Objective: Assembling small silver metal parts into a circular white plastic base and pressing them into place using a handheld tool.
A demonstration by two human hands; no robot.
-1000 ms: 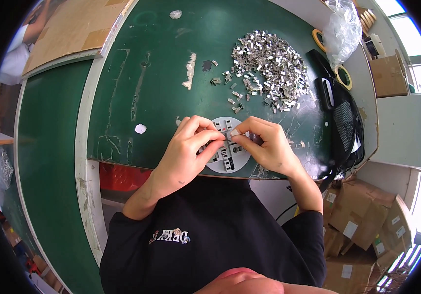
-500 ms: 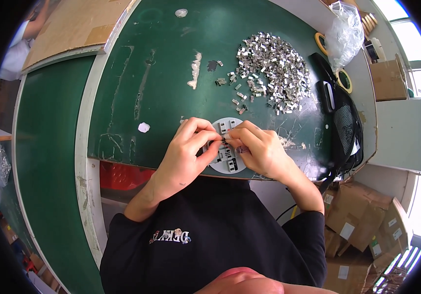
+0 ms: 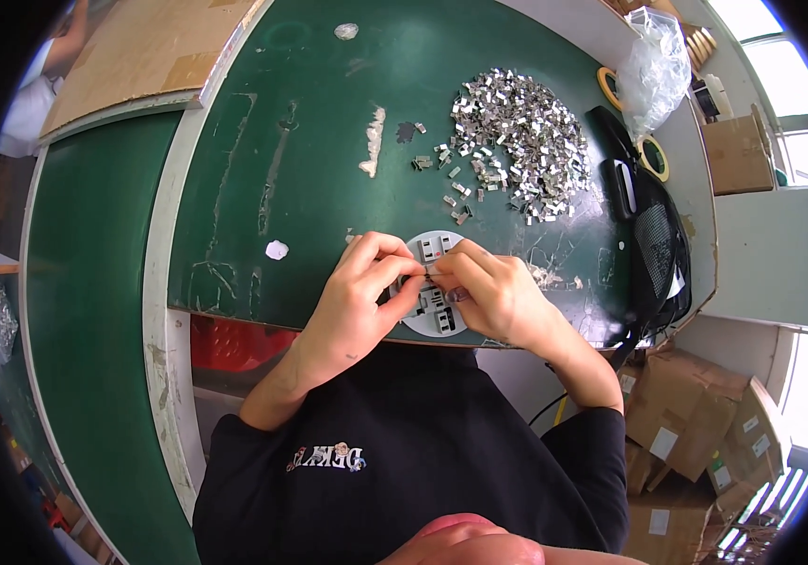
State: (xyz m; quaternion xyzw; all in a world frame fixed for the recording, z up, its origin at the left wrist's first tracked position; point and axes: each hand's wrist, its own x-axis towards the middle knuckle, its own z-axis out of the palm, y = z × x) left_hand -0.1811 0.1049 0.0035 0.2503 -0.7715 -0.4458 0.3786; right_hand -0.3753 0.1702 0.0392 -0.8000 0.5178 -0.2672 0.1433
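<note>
A round light-grey disc [image 3: 420,323] with raised blocks and dark slots lies at the table's near edge, partly covered by my hands. Over its middle, my left hand [image 3: 363,290] pinches with thumb and forefinger, and my right hand [image 3: 493,292] pinches right against it. Between the fingertips there is something small and dark, too hidden to name. Beyond the disc, toward the far right, spreads a pile of small shiny metal clips [image 3: 521,137], with several loose ones along its near left side.
The green table [image 3: 328,104] carries scraps of whitish residue. At its right side lie a black mesh bag [image 3: 658,254], tape rolls [image 3: 653,158] and a clear plastic bag [image 3: 656,75]. Cardboard boxes [image 3: 686,405] stand at the lower right. A person's arm [image 3: 70,42] shows at upper left.
My hands stay pinched together over the disc, with only slight finger shifts; the right fingertips sit a little lower. The whole view has moved slightly.
</note>
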